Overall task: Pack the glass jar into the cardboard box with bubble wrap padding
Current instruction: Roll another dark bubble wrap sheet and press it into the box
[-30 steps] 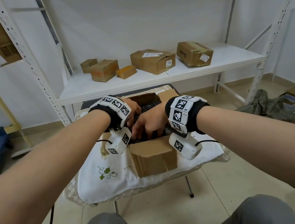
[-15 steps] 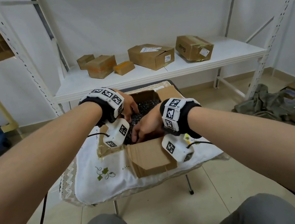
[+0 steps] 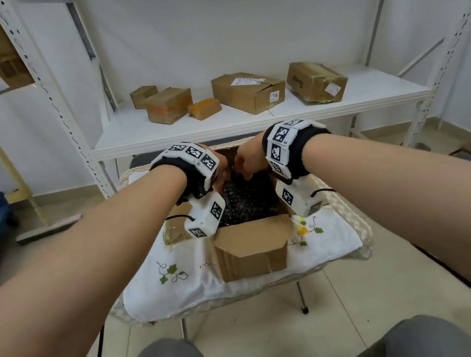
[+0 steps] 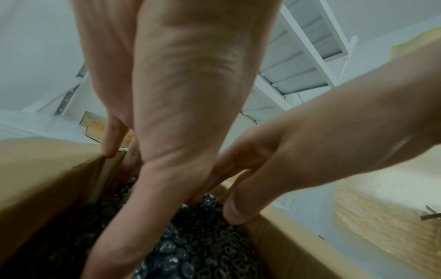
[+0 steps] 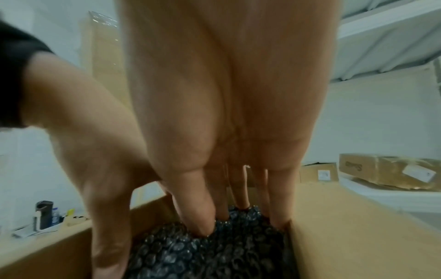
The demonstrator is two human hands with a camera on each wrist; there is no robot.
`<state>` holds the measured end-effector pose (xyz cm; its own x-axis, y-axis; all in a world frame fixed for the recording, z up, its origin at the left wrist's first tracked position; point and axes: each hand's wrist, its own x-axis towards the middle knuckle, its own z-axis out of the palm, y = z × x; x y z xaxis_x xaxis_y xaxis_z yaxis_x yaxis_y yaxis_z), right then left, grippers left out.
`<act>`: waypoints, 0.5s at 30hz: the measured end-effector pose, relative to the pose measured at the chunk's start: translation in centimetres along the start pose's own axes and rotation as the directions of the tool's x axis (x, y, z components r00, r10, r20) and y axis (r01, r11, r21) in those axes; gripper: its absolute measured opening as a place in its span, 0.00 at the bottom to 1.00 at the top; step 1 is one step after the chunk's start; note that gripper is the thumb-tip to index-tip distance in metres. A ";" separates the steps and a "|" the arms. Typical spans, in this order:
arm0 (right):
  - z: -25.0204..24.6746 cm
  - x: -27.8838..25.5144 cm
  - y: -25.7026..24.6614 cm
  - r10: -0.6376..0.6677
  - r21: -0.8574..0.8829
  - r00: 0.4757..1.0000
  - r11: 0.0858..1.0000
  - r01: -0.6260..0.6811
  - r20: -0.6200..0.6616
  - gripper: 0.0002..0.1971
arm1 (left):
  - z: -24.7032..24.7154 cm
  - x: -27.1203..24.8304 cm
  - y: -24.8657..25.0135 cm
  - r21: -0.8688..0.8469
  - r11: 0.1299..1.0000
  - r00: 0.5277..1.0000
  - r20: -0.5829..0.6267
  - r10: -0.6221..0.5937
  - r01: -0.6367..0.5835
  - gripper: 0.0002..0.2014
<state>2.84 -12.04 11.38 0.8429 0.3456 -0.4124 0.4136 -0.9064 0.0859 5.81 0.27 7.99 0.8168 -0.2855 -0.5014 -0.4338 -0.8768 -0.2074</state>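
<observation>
Box (image 3: 252, 247) opening crowded: both hands (image 3: 245, 162) atop bubble wrap (image 3: 247, 201), walls close.

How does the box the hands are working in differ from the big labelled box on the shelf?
The box under the hands stands open on a cloth, flaps out, dark bubble wrap inside. The shelf box lies closed, labelled, on a white shelf. Both are brown cardboard.

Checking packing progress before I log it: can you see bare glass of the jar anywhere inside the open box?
No: in the right wrist view the cardboard box shows only dark bubble wrap, with the right hand fingers pressed into it.
</observation>
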 end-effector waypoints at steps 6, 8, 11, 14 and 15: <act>0.8 2.2 -0.6 -0.001 -0.015 0.991 1.000 0.003 0.135 0.29 | -0.2 0.3 0.0 -0.016 0.999 1.000 -0.010 0.028 -0.028 0.12; 1.3 2.9 -0.5 0.010 -0.075 0.996 0.997 -0.003 0.093 0.32 | -0.3 0.6 -0.4 -0.001 0.999 0.999 -0.016 0.043 -0.043 0.10; 1.8 4.1 0.2 0.009 -0.078 0.997 0.997 -0.003 0.082 0.37 | -0.3 2.8 -1.3 0.070 0.996 0.999 0.008 0.052 -0.053 0.16; 1.8 4.5 0.7 -0.012 -0.049 0.995 0.999 0.017 0.103 0.42 | -0.8 4.2 -1.5 0.040 0.999 0.999 0.025 0.035 -0.036 0.12; 2.0 5.0 1.0 -0.002 -0.041 0.995 0.999 0.006 0.100 0.44 | -1.3 3.5 -1.2 0.018 0.999 0.999 0.042 0.029 -0.029 0.10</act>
<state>6.75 -11.71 7.62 0.8032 0.3213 -0.5017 0.4327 -0.8934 0.1207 9.66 -0.22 7.58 0.7872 -0.2937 -0.5422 -0.4643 -0.8610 -0.2076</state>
